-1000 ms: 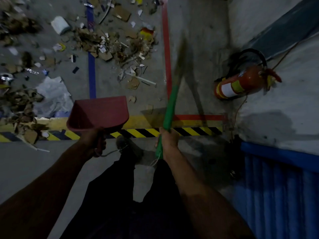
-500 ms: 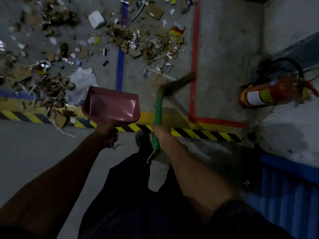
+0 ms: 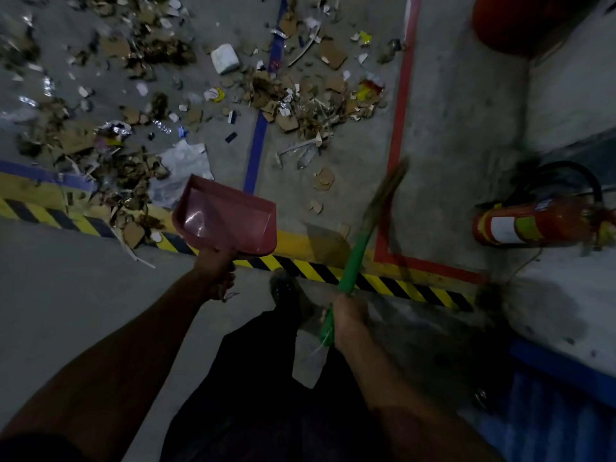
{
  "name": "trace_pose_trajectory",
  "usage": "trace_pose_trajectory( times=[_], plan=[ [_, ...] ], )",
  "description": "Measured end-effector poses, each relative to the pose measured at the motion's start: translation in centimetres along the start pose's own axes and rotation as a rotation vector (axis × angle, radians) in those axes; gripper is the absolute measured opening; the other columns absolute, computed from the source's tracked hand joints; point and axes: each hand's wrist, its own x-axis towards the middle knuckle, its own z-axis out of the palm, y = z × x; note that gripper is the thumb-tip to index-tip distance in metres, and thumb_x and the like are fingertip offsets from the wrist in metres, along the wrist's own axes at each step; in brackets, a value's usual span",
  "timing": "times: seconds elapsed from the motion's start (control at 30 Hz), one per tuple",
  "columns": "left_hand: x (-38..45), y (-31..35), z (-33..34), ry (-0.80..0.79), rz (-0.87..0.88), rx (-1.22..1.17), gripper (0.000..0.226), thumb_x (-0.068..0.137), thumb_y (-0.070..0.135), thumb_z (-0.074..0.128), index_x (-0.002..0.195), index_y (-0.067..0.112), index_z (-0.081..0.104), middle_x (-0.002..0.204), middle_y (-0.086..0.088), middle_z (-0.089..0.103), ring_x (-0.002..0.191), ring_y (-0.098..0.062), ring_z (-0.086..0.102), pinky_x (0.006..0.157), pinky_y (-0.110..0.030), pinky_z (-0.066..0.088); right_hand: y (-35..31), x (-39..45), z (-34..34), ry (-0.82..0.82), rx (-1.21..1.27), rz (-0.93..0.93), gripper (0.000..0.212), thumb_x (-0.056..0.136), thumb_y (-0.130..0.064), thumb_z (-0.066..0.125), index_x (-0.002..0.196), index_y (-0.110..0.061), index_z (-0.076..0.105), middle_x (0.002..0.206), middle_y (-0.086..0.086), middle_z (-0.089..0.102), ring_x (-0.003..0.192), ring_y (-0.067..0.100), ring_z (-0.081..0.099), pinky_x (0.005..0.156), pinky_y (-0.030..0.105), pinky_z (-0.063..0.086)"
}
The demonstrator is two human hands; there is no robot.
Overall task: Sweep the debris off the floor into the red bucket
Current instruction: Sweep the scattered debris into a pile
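At the bottom of the frame, dark trousers and two bare forearms are seen reaching forward. A green-handled broom (image 3: 353,261) is gripped near its lower end by the right hand (image 3: 348,316), fingers curled round the handle; its blurred bristles are raised toward the red floor line (image 3: 398,128) right of centre. A pink dustpan (image 3: 230,218) is held by the left hand (image 3: 215,271), fingers wrapped round its handle, the pan tilted open-side up at centre frame. Just beyond the hands, a yellow-and-black hazard stripe (image 3: 383,283) is crossed diagonally. A fire extinguisher (image 3: 533,225) is seen lying at the right edge. Debris (image 3: 300,105) of cardboard scraps, paper and foil is spread across the upper left and upper centre, around a blue floor line (image 3: 260,135). Part of a red bucket (image 3: 520,25) is visible in the upper right corner.
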Motion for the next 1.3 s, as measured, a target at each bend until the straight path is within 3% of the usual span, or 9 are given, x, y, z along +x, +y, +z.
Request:
trace_pose_trajectory(
  times=[0.1, 0.17, 0.23, 0.33, 0.5, 0.7, 0.9, 1.03, 1.3],
  plan=[
    [0.6, -0.2, -0.7, 0.018, 0.010, -0.003, 0.018, 0.087, 0.008, 0.062, 0.072, 0.005, 0.052, 0.060, -0.005, 0.033, 0.034, -0.012, 0.028, 0.037, -0.015, 0.026, 1.5, -0.5, 2.7, -0.019, -0.019, 0.119, 0.025, 0.099, -0.006, 0.049, 0.075, -0.004, 0.046, 0.061, 0.010, 0.044, 0.045, 0.019, 0.042, 0.035, 0.023, 0.036],
    [0.8, -0.3, -1.2, 0.026, 0.018, 0.005, 0.019, 0.090, 0.010, 0.060, 0.074, 0.005, 0.050, 0.062, -0.006, 0.035, 0.039, -0.014, 0.030, 0.037, -0.015, 0.027, 2.1, -1.1, 5.4, -0.060, -0.024, 0.146, 0.009, 0.099, -0.007, 0.050, 0.094, 0.000, 0.051, 0.067, 0.013, 0.049, 0.047, 0.020, 0.044, 0.039, 0.025, 0.038],
    [1.2, -0.5, -2.0, 0.047, 0.022, 0.021, 0.022, 0.089, 0.009, 0.061, 0.072, 0.007, 0.047, 0.063, -0.007, 0.036, 0.043, -0.014, 0.031, 0.037, -0.015, 0.028, 1.6, -1.1, 8.1, -0.112, -0.072, 0.059, 0.021, 0.092, -0.008, 0.057, 0.111, 0.002, 0.053, 0.080, 0.017, 0.058, 0.057, 0.025, 0.055, 0.049, 0.030, 0.051],
    [1.3, -0.6, -2.9, 0.052, 0.015, 0.014, 0.022, 0.087, 0.007, 0.063, 0.073, 0.009, 0.046, 0.063, -0.006, 0.035, 0.040, -0.013, 0.031, 0.035, -0.016, 0.028, -1.5, -0.6, 10.8, -0.152, -0.149, -0.080, 0.029, 0.086, -0.012, 0.063, 0.108, 0.005, 0.053, 0.092, 0.020, 0.065, 0.073, 0.033, 0.064, 0.073, 0.041, 0.058],
    [1.1, -0.6, -3.7, 0.055, -0.005, -0.026, 0.025, 0.085, 0.005, 0.066, 0.069, 0.010, 0.047, 0.061, -0.005, 0.032, 0.039, -0.012, 0.029, 0.035, -0.014, 0.026, -8.4, 0.0, 11.1, -0.204, -0.048, -0.225, 0.014, 0.089, -0.005, 0.060, 0.097, 0.004, 0.054, 0.059, 0.013, 0.050, 0.038, 0.020, 0.047, 0.036, 0.021, 0.038],
    [0.0, -0.5, -3.7, 0.035, -0.020, -0.027, 0.021, 0.089, 0.008, 0.061, 0.073, 0.008, 0.048, 0.065, -0.006, 0.035, 0.043, -0.014, 0.030, 0.032, -0.012, 0.025, -6.1, -2.2, 6.6, -0.124, 0.064, -0.258, 0.018, 0.093, -0.011, 0.061, 0.081, -0.001, 0.054, 0.053, 0.011, 0.047, 0.028, 0.016, 0.042, 0.033, 0.016, 0.034],
    [0.5, -0.7, -4.1, 0.036, 0.021, -0.047, 0.016, 0.090, 0.006, 0.058, 0.077, 0.006, 0.048, 0.064, -0.006, 0.036, 0.036, -0.013, 0.031, 0.037, -0.016, 0.027, -2.8, -0.8, 5.7, -0.080, -0.025, -0.076, 0.022, 0.094, -0.005, 0.059, 0.074, -0.002, 0.050, 0.054, 0.012, 0.048, 0.030, 0.017, 0.043, 0.031, 0.018, 0.037],
    [1.2, -1.0, -4.1, 0.064, -0.009, -0.070, 0.012, 0.088, 0.007, 0.061, 0.083, 0.004, 0.051, 0.065, -0.008, 0.039, 0.039, -0.014, 0.032, 0.034, -0.016, 0.027, -6.1, 0.4, 9.8, -0.137, -0.200, -0.173, 0.009, 0.094, -0.007, 0.053, 0.088, -0.001, 0.052, 0.061, 0.012, 0.049, 0.039, 0.020, 0.047, 0.034, 0.021, 0.037],
    [1.2, -0.5, -3.0, 0.058, -0.017, -0.138, 0.020, 0.087, 0.010, 0.064, 0.074, 0.006, 0.048, 0.064, -0.007, 0.038, 0.036, -0.012, 0.031, 0.031, -0.014, 0.026, -16.8, 0.6, 11.1, -0.136, -0.284, -0.454, 0.020, 0.092, -0.009, 0.060, 0.106, 0.006, 0.057, 0.056, 0.012, 0.054, 0.031, 0.017, 0.048, 0.035, 0.022, 0.042]
  ],
)
